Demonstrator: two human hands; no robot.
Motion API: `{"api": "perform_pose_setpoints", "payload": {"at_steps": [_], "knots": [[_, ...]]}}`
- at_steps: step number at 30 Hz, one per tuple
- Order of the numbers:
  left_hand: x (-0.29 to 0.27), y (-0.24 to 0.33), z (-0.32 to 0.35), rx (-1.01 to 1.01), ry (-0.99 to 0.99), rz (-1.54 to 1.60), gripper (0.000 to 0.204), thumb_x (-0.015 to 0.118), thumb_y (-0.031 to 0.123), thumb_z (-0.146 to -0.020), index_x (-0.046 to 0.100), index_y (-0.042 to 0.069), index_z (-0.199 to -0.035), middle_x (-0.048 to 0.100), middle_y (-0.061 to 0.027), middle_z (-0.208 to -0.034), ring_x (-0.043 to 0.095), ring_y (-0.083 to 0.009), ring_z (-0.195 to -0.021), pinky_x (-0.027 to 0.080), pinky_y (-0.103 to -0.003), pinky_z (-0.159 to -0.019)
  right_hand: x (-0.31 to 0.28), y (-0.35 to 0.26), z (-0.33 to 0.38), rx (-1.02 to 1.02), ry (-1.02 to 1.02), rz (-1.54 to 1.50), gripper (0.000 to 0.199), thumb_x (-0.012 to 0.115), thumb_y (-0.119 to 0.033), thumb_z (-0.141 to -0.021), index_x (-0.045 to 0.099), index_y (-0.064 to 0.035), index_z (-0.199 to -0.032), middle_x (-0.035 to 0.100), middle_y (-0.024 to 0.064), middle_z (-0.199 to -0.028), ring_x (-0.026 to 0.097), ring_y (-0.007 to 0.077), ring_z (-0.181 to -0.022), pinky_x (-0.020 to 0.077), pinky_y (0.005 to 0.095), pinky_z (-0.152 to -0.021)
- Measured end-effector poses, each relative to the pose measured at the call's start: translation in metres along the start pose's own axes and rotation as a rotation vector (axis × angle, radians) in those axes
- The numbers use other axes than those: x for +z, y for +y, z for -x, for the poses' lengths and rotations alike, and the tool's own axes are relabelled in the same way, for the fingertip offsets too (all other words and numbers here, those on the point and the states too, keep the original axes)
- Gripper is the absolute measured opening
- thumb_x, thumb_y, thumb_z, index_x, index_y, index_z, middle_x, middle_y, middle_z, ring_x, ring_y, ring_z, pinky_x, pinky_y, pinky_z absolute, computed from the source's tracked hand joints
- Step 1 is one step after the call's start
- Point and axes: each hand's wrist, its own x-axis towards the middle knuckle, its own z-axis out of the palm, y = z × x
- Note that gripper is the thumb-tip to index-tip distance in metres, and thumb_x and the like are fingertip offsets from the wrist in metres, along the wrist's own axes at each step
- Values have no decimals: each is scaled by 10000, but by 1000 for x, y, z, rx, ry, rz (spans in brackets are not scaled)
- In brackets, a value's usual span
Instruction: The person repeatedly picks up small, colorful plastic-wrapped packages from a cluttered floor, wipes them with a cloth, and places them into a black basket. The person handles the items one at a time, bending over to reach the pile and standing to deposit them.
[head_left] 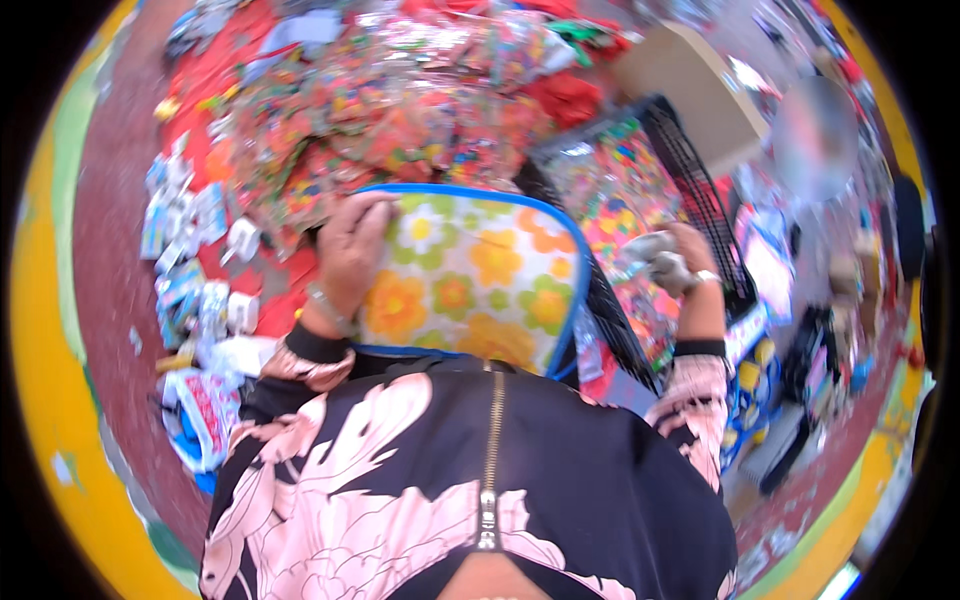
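A flat piece with blue edging and an orange, yellow and green flower print (455,290), perhaps a mat or cushion, lies right in front of my body. My left hand (350,245) has its fingers curled at the upper left edge of it. To the right, my right hand (680,258) is over a black plastic crate (690,170) and closed around something grey-white and crumpled, too blurred to name. Inside the crate lie many small colourful packets (625,165) in clear wrapping.
A large heap of colourful packets (400,110) spreads over a red cloth (215,100) ahead. Behind the crate stands an open cardboard box (690,85). Small white and blue packages (180,220) line the left side. Blurred mixed goods (800,370) crowd the right.
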Motion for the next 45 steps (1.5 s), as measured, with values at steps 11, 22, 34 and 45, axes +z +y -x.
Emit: {"api": "perform_pose_setpoints", "payload": {"at_steps": [11,22,34,45], "knots": [[-9,-27,5,-46,-167,463,176,516,101,-929,611,1,-1039,632,-37,-936,579,-100,-884,460,-243,-803,140,-279,158,-1025,85,410,346,637,-40,-751,628,-4,-1095,646,148,-992,620,277,-844,469,360,-762],[-111,-208,-10,-561,524,930,227,547,240,-909,600,20,-918,658,-74,-869,621,-139,-738,504,-255,-623,185,-233,149,-1051,92,581,246,597,-89,-771,653,-16,-999,654,126,-961,610,285,-911,418,385,-829],[-143,-425,-42,-735,1106,1034,100,539,77,-854,509,16,-928,558,-95,-818,543,-202,-671,485,-303,-639,188,-239,140,-935,65,568,266,504,-144,-842,640,30,-990,637,185,-915,590,350,-867,443,423,-801],[-157,-470,-104,-1101,904,679,66,562,106,-788,499,87,-793,471,-50,-621,472,-175,-508,379,-285,-433,188,-243,132,-835,30,515,287,503,-181,-850,641,41,-968,633,190,-891,588,346,-840,445,423,-784]]}}
